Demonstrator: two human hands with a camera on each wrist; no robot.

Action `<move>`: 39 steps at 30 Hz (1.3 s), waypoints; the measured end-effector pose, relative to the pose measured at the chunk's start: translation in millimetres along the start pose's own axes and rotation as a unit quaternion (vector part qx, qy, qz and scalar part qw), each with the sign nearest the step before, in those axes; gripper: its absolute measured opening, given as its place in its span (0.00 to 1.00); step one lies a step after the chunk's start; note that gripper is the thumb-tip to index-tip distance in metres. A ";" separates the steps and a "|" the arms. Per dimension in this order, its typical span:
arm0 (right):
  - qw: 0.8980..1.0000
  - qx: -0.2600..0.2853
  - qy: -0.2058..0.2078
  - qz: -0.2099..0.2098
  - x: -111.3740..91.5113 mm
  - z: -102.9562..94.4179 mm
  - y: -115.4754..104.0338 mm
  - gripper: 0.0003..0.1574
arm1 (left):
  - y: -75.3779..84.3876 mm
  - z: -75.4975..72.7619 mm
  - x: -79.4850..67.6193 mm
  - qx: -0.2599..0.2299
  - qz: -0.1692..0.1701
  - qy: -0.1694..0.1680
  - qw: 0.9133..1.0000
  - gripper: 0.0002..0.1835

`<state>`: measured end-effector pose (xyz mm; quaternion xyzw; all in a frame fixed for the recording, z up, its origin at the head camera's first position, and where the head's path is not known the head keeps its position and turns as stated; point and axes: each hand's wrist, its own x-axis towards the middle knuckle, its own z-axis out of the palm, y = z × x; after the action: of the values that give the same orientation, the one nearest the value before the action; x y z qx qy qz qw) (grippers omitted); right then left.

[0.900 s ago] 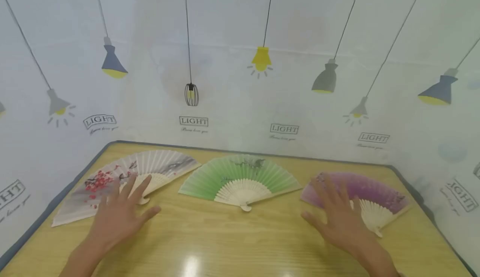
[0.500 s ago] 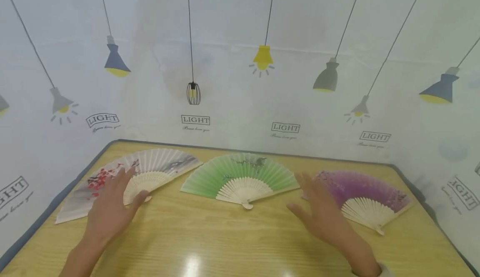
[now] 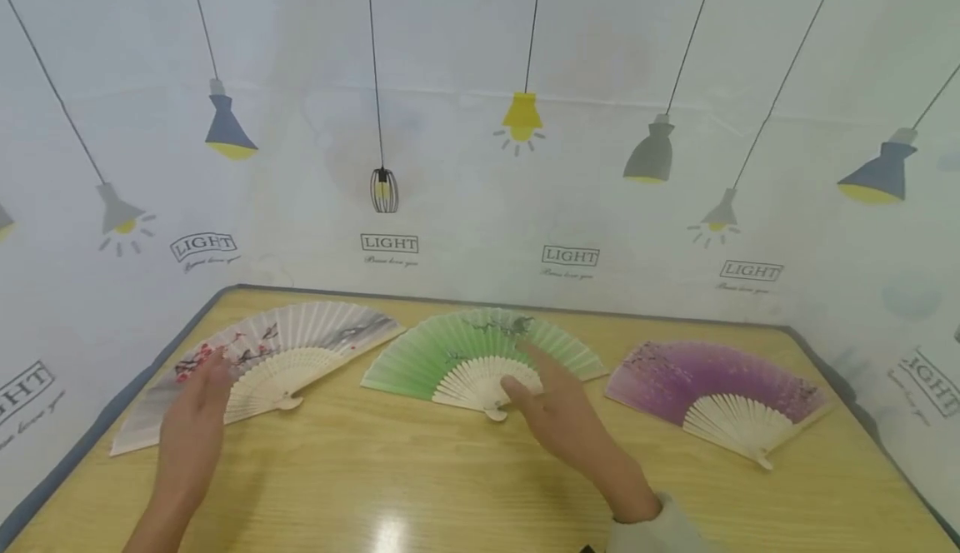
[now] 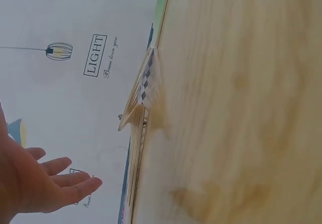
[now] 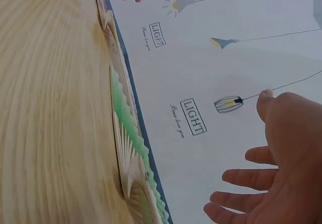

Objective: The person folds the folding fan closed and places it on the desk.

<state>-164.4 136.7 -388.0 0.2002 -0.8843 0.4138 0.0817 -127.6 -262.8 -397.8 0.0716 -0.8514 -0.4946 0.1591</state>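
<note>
Three spread folding fans lie in a row on the wooden table (image 3: pixel 360 470). At left is a white-grey fan (image 3: pixel 315 328) with red blossoms; in the middle, a green fan (image 3: pixel 420 349) with a dark bird print; at right, a purple fan (image 3: pixel 705 370). My left hand (image 3: pixel 193 436) is held edge-on over the white-grey fan's left part, hiding some of it. My right hand (image 3: pixel 562 415) overlaps the green fan's right side in the head view, fingers extended. Both wrist views show the hands raised above the tabletop with relaxed fingers, holding nothing.
Behind the table hangs a pale wall covering (image 3: pixel 450 153) printed with lamps and "LIGHT" labels. A dark blue edge (image 3: pixel 300 288) borders the tabletop. A light sleeve (image 3: pixel 660 528) covers my right forearm.
My right hand has moved left from the purple fan to the green one. The left hand has shifted slightly left and turned edge-on. All the fans stay where they were.
</note>
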 end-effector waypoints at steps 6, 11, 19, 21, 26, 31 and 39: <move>0.996 0.087 -0.003 -0.014 12.8 33.7 -12.3 0.34 | -9.0 3.1 -2.8 0.008 0.027 0.013 1.000 0.28; 0.992 0.127 -0.002 0.010 19.6 52.9 -22.7 0.37 | -13.6 5.8 -5.6 -0.018 0.001 0.034 0.999 0.28; 0.977 0.202 -0.022 0.061 30.1 73.1 -35.3 0.38 | -30.6 14.1 -11.2 -0.423 0.040 0.007 0.905 0.17; 0.964 0.250 -0.023 0.083 32.6 78.7 -40.6 0.38 | -37.3 15.2 -11.1 -0.552 0.069 -0.059 0.829 0.20; 0.924 0.360 0.000 0.130 36.4 94.6 -56.3 0.39 | -49.6 14.6 -10.0 -0.694 0.030 -0.132 0.707 0.25; 0.900 0.410 0.006 0.149 38.9 109.0 -64.5 0.34 | -56.2 12.7 -12.3 -0.720 -0.036 -0.077 0.688 0.22; 0.842 0.496 -0.029 0.209 46.9 127.5 -62.8 0.38 | -53.7 6.7 -13.4 -0.698 -0.190 -0.052 0.689 0.22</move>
<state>-177.7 -10.4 -411.7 0.0359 -0.5835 0.7986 -0.1429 -119.2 -280.5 -450.0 0.0749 -0.2356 -0.9687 0.0215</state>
